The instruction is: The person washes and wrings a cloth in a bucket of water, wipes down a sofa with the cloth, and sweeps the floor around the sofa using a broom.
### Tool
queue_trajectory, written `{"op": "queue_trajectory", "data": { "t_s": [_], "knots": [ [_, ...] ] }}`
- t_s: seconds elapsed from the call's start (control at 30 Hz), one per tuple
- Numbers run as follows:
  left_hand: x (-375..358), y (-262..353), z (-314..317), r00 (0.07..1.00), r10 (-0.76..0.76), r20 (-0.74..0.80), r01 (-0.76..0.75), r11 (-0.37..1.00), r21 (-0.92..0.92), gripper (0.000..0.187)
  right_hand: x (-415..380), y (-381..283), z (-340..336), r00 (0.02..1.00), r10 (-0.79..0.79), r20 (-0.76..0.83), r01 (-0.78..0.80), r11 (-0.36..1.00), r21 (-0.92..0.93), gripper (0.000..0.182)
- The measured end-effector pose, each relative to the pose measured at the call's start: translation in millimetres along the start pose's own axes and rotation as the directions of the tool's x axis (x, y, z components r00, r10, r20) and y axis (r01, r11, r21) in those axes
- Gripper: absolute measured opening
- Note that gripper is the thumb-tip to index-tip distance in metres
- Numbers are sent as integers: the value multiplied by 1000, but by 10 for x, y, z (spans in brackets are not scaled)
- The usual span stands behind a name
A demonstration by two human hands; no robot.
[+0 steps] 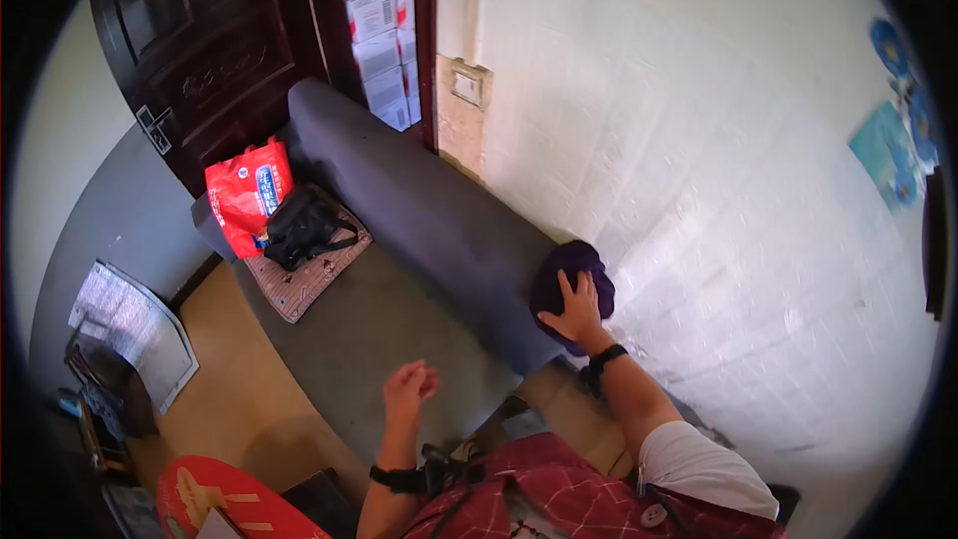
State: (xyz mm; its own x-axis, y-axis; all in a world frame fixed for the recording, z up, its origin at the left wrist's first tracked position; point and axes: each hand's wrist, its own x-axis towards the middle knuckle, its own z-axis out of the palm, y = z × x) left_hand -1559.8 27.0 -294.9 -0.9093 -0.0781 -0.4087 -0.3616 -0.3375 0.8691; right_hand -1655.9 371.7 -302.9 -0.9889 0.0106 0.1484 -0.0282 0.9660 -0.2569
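Note:
A dark purple cloth item [572,284], perhaps a hat, rests on the end of the grey sofa's backrest [429,200], against the white wall. My right hand [576,311] lies on it with fingers spread; no grip on it shows. Over the sofa seat [399,319] hangs my left hand [411,382], its fingers curled in and nothing visible between them. Both wrists wear black bands. Further along the seat, a black bag [299,227] sits on a patterned cushion [294,289] beside a red bag [239,195].
An open dark door [210,50] stands at the upper left, with stacked white boxes [379,55] beyond the doorway. Cardboard [574,404] is near the sofa's close end. A red rounded object [225,499] and a paper-covered surface [140,324] are at lower left.

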Motion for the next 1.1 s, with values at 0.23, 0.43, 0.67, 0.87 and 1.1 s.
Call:
{"op": "queue_trajectory", "data": {
  "t_s": [0.23, 0.43, 0.67, 0.87, 1.1],
  "knots": [
    [830, -473, 94, 960, -196, -201, 168, 975, -148, 20, 460, 70, 104, 977, -202, 73, 189, 970, 150, 88],
    [2151, -588, 1166, 946, -297, -128, 286, 954, -94, 49, 1409, -199, 296, 914, -377, 148, 310, 887, 341, 78],
    [2793, -944, 1818, 898, -188, -398, 211, 977, 13, 89, 2909, -1036, 875, 871, -487, 55, 440, 826, 354, 80],
    [2659, -582, 1874, 916, -240, -322, 269, 962, 47, 111, 3886, -1989, 1103, 902, -403, 154, 347, 890, 296, 77],
    [2749, -424, 1749, 920, -374, -118, 387, 817, 427, 137, 4072, -2641, 1560, 912, -400, -91, 409, 906, 113, 64]
  ]
}}
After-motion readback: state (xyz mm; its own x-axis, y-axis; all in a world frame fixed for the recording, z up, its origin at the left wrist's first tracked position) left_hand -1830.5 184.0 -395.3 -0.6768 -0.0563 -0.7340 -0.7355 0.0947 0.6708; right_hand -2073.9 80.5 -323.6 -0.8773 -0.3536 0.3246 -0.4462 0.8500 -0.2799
